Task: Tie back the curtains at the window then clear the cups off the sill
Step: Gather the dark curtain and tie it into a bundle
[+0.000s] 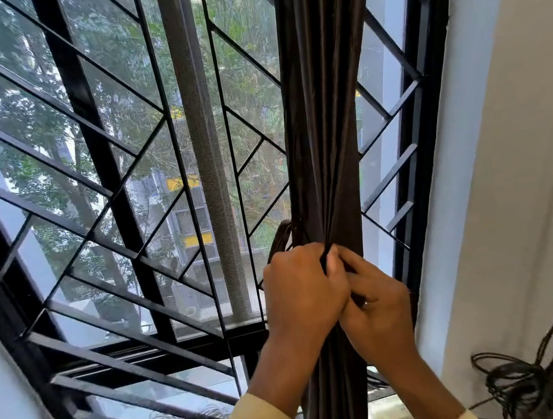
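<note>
- The dark brown curtain [325, 135] hangs gathered in one tight bundle at the right side of the window grille [100, 160].
- The left grip [301, 285] is curled round the bundle's front folds.
- The right grip [371, 301] touches the left and pinches the folds beside it.
- A dark strap loop [280, 238] sticks out just above the left grip.

A: Any lettering to call out here?
B: Nothing legible. Yellow panels [183, 182] on the building [183, 216] beyond the window [92, 133], centre of frame, are too blurred to read.
</note>
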